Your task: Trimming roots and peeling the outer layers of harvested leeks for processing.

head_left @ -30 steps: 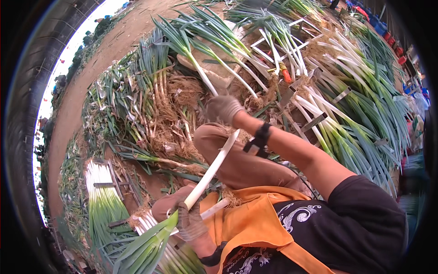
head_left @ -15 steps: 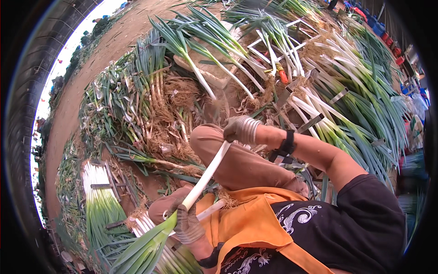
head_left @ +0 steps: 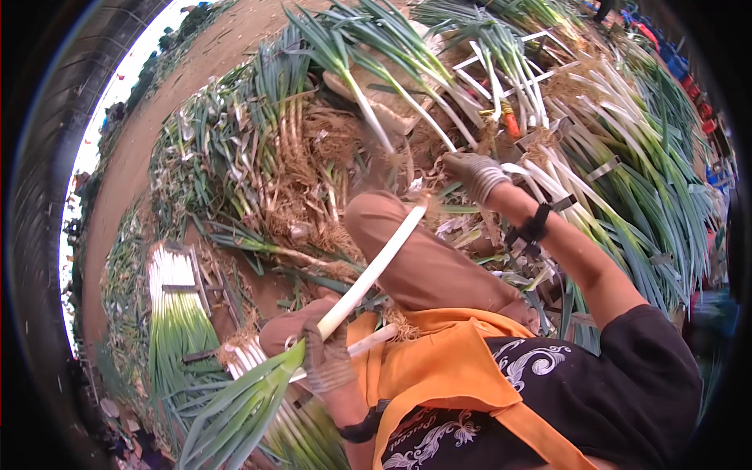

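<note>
On earthen ground (head_left: 135, 149) by heaped leeks (head_left: 650, 149), the left hand (head_left: 327, 366) at seven o'clock wraps a leek (head_left: 374, 266) over the lap (head_left: 446, 274), presumably steadying its stalk toward the right hand (head_left: 474, 174) at two o'clock, whose grip I cannot tell.

leek (head_left: 379, 266) over thigh (head_left: 446, 274) | leek bundle (head_left: 184, 329) left | leek pile (head_left: 666, 204) right

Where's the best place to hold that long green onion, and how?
Probably wrap fingers around the green onion's stalk where white turns green, coming from the person's right, like the left hand. The stalk is straight and narrow there; beyond it, the leaves spread out, so they'd likely be harder to hold.
</note>
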Action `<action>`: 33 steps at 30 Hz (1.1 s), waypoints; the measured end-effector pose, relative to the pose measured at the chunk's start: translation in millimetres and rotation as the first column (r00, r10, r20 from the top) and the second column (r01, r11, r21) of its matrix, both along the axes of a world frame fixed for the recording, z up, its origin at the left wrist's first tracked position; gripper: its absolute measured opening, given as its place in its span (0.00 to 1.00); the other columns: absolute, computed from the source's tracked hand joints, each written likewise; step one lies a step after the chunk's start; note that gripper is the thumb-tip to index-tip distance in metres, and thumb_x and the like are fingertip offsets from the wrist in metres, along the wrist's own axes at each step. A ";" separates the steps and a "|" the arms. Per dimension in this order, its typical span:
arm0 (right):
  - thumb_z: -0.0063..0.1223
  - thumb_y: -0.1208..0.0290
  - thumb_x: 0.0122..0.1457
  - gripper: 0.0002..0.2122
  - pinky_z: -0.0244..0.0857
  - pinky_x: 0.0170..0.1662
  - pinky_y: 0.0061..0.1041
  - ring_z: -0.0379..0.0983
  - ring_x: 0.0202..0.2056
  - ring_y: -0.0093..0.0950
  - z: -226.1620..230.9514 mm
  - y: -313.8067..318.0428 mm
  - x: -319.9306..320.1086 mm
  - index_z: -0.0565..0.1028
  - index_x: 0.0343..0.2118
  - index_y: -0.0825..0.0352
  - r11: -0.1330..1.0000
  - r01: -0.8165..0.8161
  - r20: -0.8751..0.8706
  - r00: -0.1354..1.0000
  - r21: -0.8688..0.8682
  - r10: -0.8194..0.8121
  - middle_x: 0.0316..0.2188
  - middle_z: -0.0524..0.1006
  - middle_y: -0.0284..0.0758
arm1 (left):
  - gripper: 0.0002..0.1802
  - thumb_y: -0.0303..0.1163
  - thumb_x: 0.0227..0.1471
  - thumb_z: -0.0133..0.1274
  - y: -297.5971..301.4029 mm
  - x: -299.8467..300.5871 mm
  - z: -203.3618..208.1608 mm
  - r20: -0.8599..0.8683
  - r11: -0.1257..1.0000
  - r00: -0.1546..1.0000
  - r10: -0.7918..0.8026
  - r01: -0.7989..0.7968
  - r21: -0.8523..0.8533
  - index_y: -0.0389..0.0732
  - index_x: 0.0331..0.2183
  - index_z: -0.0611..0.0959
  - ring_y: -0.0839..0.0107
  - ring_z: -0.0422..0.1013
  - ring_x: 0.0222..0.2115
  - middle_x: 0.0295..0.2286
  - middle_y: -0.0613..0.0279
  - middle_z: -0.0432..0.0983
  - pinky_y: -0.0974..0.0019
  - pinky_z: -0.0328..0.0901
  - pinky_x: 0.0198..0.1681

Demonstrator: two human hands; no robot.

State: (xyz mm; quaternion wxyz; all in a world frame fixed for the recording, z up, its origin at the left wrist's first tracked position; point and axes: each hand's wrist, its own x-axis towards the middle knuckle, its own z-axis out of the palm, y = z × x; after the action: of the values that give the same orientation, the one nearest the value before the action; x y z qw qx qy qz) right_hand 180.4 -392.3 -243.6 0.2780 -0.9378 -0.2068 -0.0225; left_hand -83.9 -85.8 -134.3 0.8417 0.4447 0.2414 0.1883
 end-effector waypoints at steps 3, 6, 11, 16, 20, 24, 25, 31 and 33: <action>0.51 0.79 0.43 0.11 0.64 0.35 0.32 0.68 0.32 0.43 98.4 112.7 -67.4 0.70 0.33 0.68 0.944 -0.276 0.341 0.918 0.183 0.203 0.29 0.72 0.41 | 0.17 0.36 0.54 0.49 -0.3 0.7 -18.3 0.021 0.983 0.992 0.121 -0.116 -0.143 0.29 0.36 0.73 0.64 0.68 0.38 0.34 0.54 0.71 0.63 0.68 0.44; 0.50 0.73 0.44 0.12 0.63 0.44 0.32 0.69 0.42 0.38 130.2 179.8 -126.5 0.69 0.35 0.65 0.821 -0.546 0.524 0.755 0.169 0.394 0.35 0.73 0.39 | 0.14 0.27 0.53 0.48 -2.7 5.9 -20.0 -0.007 0.932 0.999 0.040 -0.040 -0.359 0.36 0.42 0.71 0.64 0.66 0.43 0.38 0.56 0.69 0.61 0.65 0.48; 0.52 0.74 0.39 0.13 0.65 0.36 0.33 0.70 0.33 0.38 100.7 204.3 -109.7 0.71 0.31 0.67 0.725 -0.664 0.312 0.738 0.180 0.598 0.26 0.72 0.38 | 0.15 0.22 0.48 0.52 3.7 -1.2 -9.2 0.081 0.967 0.992 0.095 -0.072 -0.245 0.36 0.41 0.71 0.63 0.68 0.39 0.36 0.56 0.69 0.59 0.69 0.43; 0.49 0.79 0.46 0.07 0.68 0.28 0.27 0.74 0.26 0.35 77.1 117.0 -24.0 0.76 0.29 0.65 0.886 -0.260 0.428 0.800 -0.383 0.420 0.23 0.76 0.39 | 0.10 0.24 0.45 0.56 61.4 -18.4 -33.2 0.109 0.967 0.987 0.122 -0.093 -0.236 0.35 0.33 0.75 0.64 0.71 0.32 0.31 0.55 0.71 0.60 0.71 0.40; 0.49 0.75 0.54 0.13 0.69 0.35 0.25 0.74 0.30 0.31 103.7 141.9 -49.2 0.72 0.43 0.69 0.702 -0.523 -0.158 0.736 0.484 0.658 0.29 0.77 0.37 | 0.12 0.28 0.42 0.59 101.1 -27.5 26.3 0.104 0.997 0.994 -0.036 0.042 -0.062 0.33 0.30 0.76 0.62 0.73 0.30 0.26 0.54 0.74 0.63 0.71 0.36; 0.52 0.70 0.52 0.24 0.67 0.39 0.27 0.73 0.33 0.30 193.4 209.7 -151.1 0.64 0.52 0.71 0.446 -0.800 -0.487 0.226 0.400 0.843 0.34 0.76 0.41 | 0.14 0.28 0.43 0.59 114.8 -48.0 54.1 0.163 0.998 0.985 0.055 -0.050 -0.036 0.33 0.34 0.77 0.70 0.72 0.24 0.25 0.60 0.74 0.70 0.70 0.28; 0.53 0.71 0.49 0.26 0.67 0.36 0.28 0.73 0.30 0.30 182.0 221.2 -164.5 0.63 0.53 0.69 0.474 -0.762 -0.564 0.175 0.442 0.807 0.31 0.76 0.42 | 0.14 0.29 0.43 0.59 125.2 -55.1 51.1 0.171 0.998 0.983 0.061 -0.058 -0.018 0.33 0.34 0.77 0.70 0.72 0.23 0.25 0.60 0.74 0.70 0.70 0.27; 0.53 0.67 0.48 0.20 0.66 0.32 0.30 0.72 0.27 0.36 131.3 276.4 -228.8 0.68 0.46 0.62 0.527 -0.837 -0.412 0.431 0.150 0.803 0.25 0.74 0.41 | 0.21 0.47 0.49 0.52 158.4 -97.2 6.8 -0.214 0.890 0.869 0.447 -0.407 0.209 0.35 0.31 0.77 0.69 0.69 0.20 0.25 0.59 0.73 0.68 0.66 0.20; 0.51 0.67 0.49 0.15 0.65 0.32 0.31 0.72 0.27 0.34 104.3 289.7 -220.4 0.68 0.41 0.63 0.431 -0.889 -0.460 0.321 0.156 0.828 0.24 0.73 0.40 | 0.22 0.48 0.50 0.51 158.2 -110.4 -12.3 -0.370 0.889 0.810 0.456 -0.392 0.236 0.35 0.32 0.76 0.69 0.70 0.21 0.25 0.58 0.73 0.68 0.66 0.18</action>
State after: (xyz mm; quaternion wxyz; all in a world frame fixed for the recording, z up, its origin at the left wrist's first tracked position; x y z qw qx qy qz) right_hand -40.0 -102.6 -139.4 0.2287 -0.6733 -0.5981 0.3697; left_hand -194.2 72.4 -146.6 0.6716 0.4705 0.4934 0.2900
